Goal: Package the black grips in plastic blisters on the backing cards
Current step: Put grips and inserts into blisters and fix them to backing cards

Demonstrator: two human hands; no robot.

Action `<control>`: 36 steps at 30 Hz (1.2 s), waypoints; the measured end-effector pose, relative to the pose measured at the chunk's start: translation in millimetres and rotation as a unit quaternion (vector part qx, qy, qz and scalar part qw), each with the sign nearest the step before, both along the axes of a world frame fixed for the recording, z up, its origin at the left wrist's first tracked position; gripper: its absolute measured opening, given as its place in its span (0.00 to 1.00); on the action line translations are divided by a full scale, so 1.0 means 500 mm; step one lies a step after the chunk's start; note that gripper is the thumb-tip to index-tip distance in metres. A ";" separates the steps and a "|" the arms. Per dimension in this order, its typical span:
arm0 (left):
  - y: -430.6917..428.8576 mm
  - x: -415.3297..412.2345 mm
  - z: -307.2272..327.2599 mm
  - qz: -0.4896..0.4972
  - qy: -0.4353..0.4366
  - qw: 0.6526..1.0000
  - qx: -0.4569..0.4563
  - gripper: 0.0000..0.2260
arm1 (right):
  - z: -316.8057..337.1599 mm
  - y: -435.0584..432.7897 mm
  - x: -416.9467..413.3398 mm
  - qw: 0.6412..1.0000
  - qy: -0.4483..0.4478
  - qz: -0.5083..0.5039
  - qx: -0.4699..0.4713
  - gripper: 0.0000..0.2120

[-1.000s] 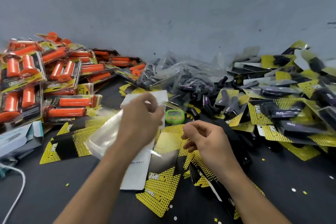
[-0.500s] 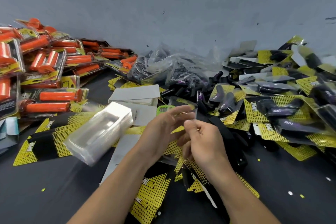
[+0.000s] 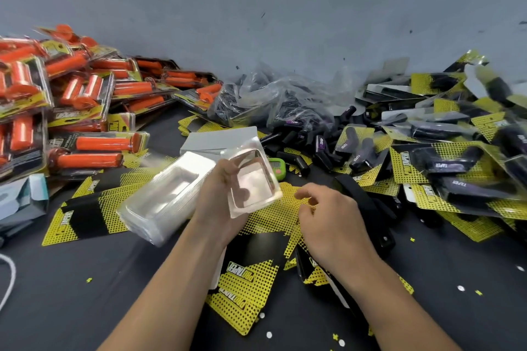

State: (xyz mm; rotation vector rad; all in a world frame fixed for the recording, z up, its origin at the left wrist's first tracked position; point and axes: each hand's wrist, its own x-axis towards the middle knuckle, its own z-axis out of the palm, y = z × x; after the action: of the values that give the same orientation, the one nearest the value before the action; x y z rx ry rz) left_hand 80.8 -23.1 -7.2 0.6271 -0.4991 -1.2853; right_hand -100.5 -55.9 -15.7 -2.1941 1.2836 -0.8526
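**Grip.** Left hand (image 3: pixel 218 205): thumb and fingers clamped on the edge of one clear blister (image 3: pixel 251 182), which is held up above the table (image 3: pixel 71 293) with its hollow empty and facing the camera. Right hand (image 3: pixel 332 222): fingers loosely curled with nothing in them, hovering just right of the blister, above the backing cards (image 3: pixel 248 285).

**Blister.** Thin moulded plastic. Judged very light, springy, slick and easily dented. Best held by the flat rim, since the bubble walls would likely buckle under a squeeze.

**Stack of blisters** (image 3: pixel 168 196). Nested, lying tilted just left of the left hand. The shells probably cling together, so peel one off at a corner.

**Black grips** (image 3: pixel 296 158). A loose heap beyond the hands, beside a clear bag (image 3: pixel 271 100) of more that lies against the wall. They look rubbery, and are judged light, soft and not slippery. Take one around the middle.

**Backing cards.** Yellow and black, scattered flat under both forearms. Judged thin, fairly stiff and awkward to lift off a flat surface, so lift by an edge.

**Other stock.**
- Finished black packs (image 3: pixel 445 168), piled at right.
- Orange packs (image 3: pixel 85 100), piled at left.
- Plain white cards (image 3: pixel 219 139), stacked beyond the blister.
- Green timer (image 3: pixel 278 164), beside the white cards.

**Step, as judged.** A blister is in hand, with no grip loaded into it yet.
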 end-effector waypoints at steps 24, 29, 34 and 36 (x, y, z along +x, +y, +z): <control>-0.050 0.000 -0.065 0.284 -0.369 0.865 0.189 0.13 | 0.062 -0.212 0.156 0.934 0.356 0.019 -0.009 0.21; -0.048 0.002 -0.067 0.287 -0.349 0.873 0.186 0.14 | 0.095 -0.154 0.134 0.958 0.239 -0.099 -0.124 0.05; -0.043 -0.002 -0.060 0.280 -0.370 0.867 0.185 0.13 | 0.068 -0.037 0.036 0.945 -0.316 -0.036 0.069 0.12; -0.038 -0.007 -0.057 0.276 -0.386 0.862 0.176 0.13 | 0.049 -0.005 0.021 0.891 -0.412 -0.009 0.191 0.17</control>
State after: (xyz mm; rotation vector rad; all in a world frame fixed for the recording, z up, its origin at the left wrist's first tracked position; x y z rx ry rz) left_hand 77.3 -42.3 -35.8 1.5015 -0.6693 -0.5263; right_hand -89.8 -58.3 8.6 -1.2668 0.9199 -1.2270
